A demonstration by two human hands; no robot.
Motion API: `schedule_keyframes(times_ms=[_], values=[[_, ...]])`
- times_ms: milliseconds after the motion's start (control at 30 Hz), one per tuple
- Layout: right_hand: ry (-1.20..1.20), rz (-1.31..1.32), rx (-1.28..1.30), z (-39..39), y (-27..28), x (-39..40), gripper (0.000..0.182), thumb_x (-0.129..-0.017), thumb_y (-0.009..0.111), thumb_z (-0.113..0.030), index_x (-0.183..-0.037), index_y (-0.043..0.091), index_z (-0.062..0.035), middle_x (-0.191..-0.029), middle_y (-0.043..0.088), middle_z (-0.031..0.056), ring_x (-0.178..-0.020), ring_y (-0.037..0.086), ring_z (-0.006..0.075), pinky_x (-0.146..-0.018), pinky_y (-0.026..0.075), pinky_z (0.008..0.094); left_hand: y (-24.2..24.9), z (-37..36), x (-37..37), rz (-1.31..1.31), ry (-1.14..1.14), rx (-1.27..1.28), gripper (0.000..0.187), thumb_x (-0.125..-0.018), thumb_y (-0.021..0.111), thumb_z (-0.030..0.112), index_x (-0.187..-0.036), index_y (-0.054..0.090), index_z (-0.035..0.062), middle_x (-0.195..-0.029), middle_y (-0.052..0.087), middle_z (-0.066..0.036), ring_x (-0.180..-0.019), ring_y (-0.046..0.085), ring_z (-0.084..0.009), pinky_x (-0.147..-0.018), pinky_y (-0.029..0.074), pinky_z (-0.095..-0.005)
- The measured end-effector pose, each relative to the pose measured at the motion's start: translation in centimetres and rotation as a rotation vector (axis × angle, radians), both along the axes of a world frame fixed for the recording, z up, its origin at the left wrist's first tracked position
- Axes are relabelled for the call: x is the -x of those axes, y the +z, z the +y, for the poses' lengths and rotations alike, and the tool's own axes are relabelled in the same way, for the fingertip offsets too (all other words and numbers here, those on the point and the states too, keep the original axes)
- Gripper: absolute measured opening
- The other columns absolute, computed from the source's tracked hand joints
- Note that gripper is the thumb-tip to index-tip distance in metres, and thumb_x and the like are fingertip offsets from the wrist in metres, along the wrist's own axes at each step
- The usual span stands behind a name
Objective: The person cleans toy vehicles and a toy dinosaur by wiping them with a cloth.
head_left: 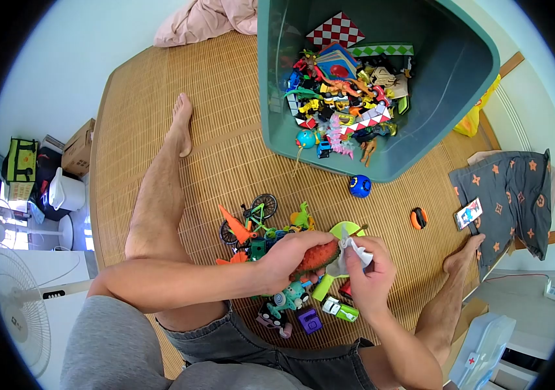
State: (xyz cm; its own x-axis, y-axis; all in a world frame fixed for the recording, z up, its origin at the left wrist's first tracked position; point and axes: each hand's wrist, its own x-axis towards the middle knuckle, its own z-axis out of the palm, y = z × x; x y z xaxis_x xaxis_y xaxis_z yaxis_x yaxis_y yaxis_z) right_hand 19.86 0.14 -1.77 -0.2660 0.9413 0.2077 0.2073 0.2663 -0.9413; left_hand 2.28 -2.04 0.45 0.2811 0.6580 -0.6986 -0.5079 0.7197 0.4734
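L hand [283, 261] is wrapped round a red watermelon-look piece [318, 257] w/ a green rind edge, held up in front of the lap, approx over the toy pile. R hand [374, 266] has a crumpled white wipe [349, 255] pinched btwn thumb & fingers, right up at the melon's edge. Can't tell if it's paper or cloth tbh.

What could go wrong imo: melon looks rounded & prob smooth, so if the L grip loosens while the R pushes, it could pop out & land in the pile. Wipe could tear or snag if it's thin & gets rubbed hard. Loose end might also catch on stuff below.

Right under/around: a toy bike [263, 208], a green & white truck [340, 310], a purple block [309, 320], plus a lime round thing [346, 229] partly hidden behind the wipe. Blue ball [359, 186] sits just beside the big green bin [466, 78], which has loads of mixed toys in it.

Surface = slatted bamboo-look mat [225, 130]. Phone [468, 213] lies on patterned dark fabric [502, 188] off to the R. Room: white fan [17, 318] far L, pinkish bedding [203, 23] up top, clear-ish med box [483, 351] lower R.
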Motion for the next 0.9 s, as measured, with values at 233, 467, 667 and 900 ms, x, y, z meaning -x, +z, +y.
schedule_keyframes(times_ms=[233,467,667,900], values=[[-0.171,0.280,0.367,0.5,-1.3,-0.3,0.016,-0.088,0.063,-0.006,-0.101,0.061,0.0022,-0.086,0.062,0.0034,-0.077,0.057,0.0083,-0.068,0.047,0.0227,-0.5,-0.1,0.3,-0.002,-0.040,-0.061,0.033,-0.095,0.049,0.033,-0.111,0.058,0.0057,-0.082,0.058,-0.003,-0.068,0.056,-0.0140,-0.055,0.046,-0.0273],[-0.127,0.091,0.149,0.4,-0.6,-0.3,0.015,-0.083,0.064,-0.001,-0.099,0.063,0.0015,-0.089,0.062,0.0064,-0.080,0.059,0.0119,-0.070,0.048,0.0254,-0.4,-0.2,0.0,0.031,0.001,-0.072,0.034,-0.098,0.044,0.034,-0.114,0.054,0.0068,-0.087,0.058,-0.003,-0.069,0.056,-0.0145,-0.058,0.047,-0.0282],[-0.017,-0.057,-0.066,0.3,0.0,0.1,0.022,-0.074,0.065,0.005,-0.096,0.064,-0.0010,-0.091,0.062,0.0109,-0.082,0.062,0.0201,-0.073,0.048,0.0277,-0.3,-0.2,0.1,-0.008,-0.022,0.031,0.030,-0.096,0.048,0.037,-0.100,0.055,0.0083,-0.085,0.057,-0.002,-0.068,0.055,-0.0148,-0.057,0.046,-0.0284],[-0.116,0.002,0.018,0.6,-0.9,-0.3,0.017,-0.081,0.064,0.001,-0.098,0.063,0.0016,-0.091,0.061,0.0085,-0.080,0.061,0.0154,-0.069,0.048,0.0274,0.2,0.0,0.1,-0.034,-0.031,0.020,0.029,-0.093,0.053,0.036,-0.100,0.055,0.0076,-0.083,0.057,-0.002,-0.065,0.053,-0.0130,-0.053,0.043,-0.0256]])
